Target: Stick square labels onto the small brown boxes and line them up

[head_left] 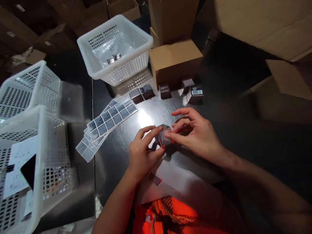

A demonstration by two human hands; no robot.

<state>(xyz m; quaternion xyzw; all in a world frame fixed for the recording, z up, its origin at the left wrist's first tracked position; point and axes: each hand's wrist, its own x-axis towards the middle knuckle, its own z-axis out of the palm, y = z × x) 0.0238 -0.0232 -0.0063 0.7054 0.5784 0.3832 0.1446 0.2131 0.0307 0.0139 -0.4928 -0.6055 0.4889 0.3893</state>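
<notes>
My left hand grips a small dark box between thumb and fingers, above the metal table. A printed label covers the box face turned toward me. With its thumb, my right hand touches that label, while its other fingers are spread and hold nothing. Left of my hands lie overlapping sheets of labels with rows of small printed squares. Beyond them stand several similar small boxes, one showing a barcode.
A white perforated basket with plastic bags and small boxes stands at the back. Two more white baskets are at the left, the nearer holding papers. A brown carton sits behind the small boxes. Larger cartons fill the right.
</notes>
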